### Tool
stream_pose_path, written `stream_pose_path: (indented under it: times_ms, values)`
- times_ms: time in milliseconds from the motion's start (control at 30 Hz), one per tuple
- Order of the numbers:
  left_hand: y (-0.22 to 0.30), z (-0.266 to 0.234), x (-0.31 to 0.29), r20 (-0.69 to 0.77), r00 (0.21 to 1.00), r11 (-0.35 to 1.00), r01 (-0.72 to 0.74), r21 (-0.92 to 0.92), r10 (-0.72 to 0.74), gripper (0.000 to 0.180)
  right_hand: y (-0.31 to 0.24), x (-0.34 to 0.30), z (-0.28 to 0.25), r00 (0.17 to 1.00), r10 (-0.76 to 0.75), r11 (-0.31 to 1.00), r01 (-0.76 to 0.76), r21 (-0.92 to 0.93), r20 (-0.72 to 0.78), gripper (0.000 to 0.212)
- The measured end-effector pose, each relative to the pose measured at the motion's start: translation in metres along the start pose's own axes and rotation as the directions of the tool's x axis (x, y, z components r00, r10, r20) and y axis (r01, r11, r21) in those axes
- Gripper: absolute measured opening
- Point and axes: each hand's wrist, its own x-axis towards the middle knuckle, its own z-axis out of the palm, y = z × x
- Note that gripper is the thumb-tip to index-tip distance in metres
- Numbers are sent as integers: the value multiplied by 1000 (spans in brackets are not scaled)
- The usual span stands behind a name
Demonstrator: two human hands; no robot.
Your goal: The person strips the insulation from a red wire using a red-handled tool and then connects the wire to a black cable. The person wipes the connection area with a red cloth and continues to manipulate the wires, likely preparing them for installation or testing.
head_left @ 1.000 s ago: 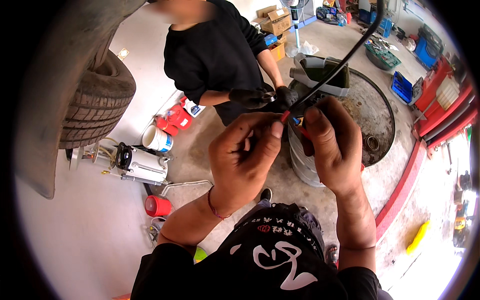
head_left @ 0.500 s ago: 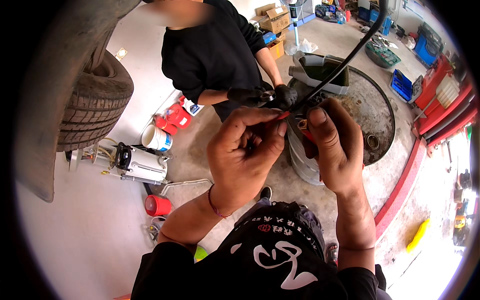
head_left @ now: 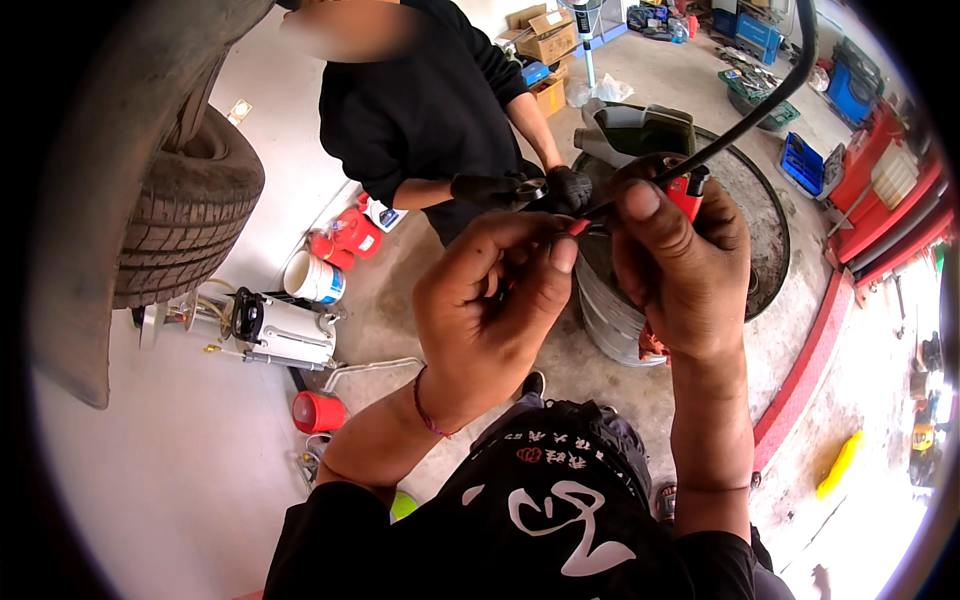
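In front of my chest, my left hand (head_left: 500,310) is closed, thumb and fingertips pinching a small red piece (head_left: 577,227); whether it is a wire end or a sleeve is too small to tell. A black cable (head_left: 745,125) comes down from the upper right to meet my fingertips. Just right of the red piece, my right hand (head_left: 695,270) is closed, its thumb against the cable. Tucked in its fingers is a red lighter (head_left: 686,193), its metal top showing. Beyond my hands, a co-worker in black gloves (head_left: 495,190) grips a metal tool.
Behind my hands stands a drum (head_left: 765,220) with a grey open container (head_left: 640,135) on top. A tyre (head_left: 190,210) hangs at the left under a vehicle body. Farther down are a white bucket (head_left: 314,277) and a white tank unit (head_left: 285,325).
My right hand has moved right and taken the black cable under its thumb. The lighter has swung up and away from the red piece. My left hand stays nearly still.
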Motion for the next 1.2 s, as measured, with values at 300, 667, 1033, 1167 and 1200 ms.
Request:
stream_pose_path:
  times_ms: [300, 667, 1033, 1167, 1200]
  values:
    - [9, 5, 7, 18, 996, 996, -88, 17, 88, 15, -3, -1, -9, 995, 21, 990, -35, 140, 100, 31]
    - [10, 12, 14, 19, 980, 978, -197, 70, 196, 20, -6, -5, -14, 996, -20, 989, 8, 144, 88, 31]
    - [21, 12, 15, 73, 989, 974, -143, 177, 132, 14, -2, -2, -23, 986, -87, 968, 50, 248, 142, 24]
    - [20, 5, 22, 142, 977, 959, -189, 212, 162, 14, 0, 0, -23, 983, -107, 977, 75, 199, 151, 23]
    - [22, 3, 25, 166, 973, 956, -194, 221, 159, 15, 0, 1, -23, 984, -93, 975, 60, 213, 149, 23]
